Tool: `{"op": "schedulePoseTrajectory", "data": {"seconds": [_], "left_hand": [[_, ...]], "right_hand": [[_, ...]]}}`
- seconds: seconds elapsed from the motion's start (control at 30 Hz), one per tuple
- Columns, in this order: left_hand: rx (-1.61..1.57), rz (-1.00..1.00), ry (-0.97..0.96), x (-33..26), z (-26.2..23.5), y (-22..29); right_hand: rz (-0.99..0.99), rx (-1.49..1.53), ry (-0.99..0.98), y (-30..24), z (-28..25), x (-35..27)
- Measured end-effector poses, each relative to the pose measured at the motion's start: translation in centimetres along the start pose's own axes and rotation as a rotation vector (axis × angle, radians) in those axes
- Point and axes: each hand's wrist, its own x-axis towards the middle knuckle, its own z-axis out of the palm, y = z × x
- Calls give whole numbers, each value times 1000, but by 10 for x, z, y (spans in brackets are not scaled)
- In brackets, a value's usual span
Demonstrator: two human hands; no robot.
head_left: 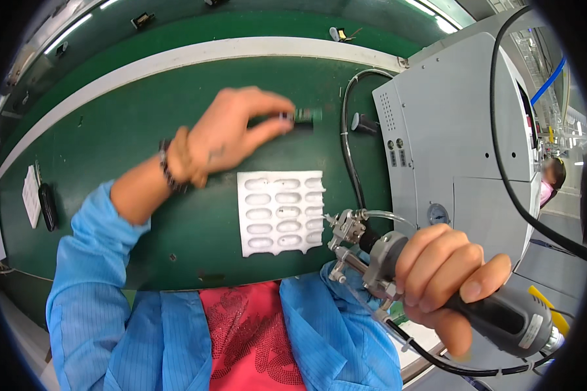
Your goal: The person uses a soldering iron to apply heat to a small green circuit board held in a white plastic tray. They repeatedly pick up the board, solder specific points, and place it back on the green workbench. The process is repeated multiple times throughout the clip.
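Open across the table [91, 156] between the black case [47, 207] and the left forearm [137, 202]; narrower between the left hand [231, 127] and the white tray [243, 218]. Blocked rightward by the looping black hose [346, 137], black cylinder [365, 124], hand-held tool [386, 262] and grey machine [443, 117].

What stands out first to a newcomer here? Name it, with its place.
Most striking is the black-handled tool with a metal head, gripped in the right hand at lower right. Next, the white tray of oval hollows lies near the picture's middle, while beyond it the left hand pinches a small, blurred green piece.
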Motion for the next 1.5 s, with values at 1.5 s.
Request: {"op": "schedulePoseTrajectory", "data": {"seconds": [1.5], "left_hand": [[-54,-91,126,-89,35,8]], "right_hand": [[167,-19,-86,66,42,39]]}}
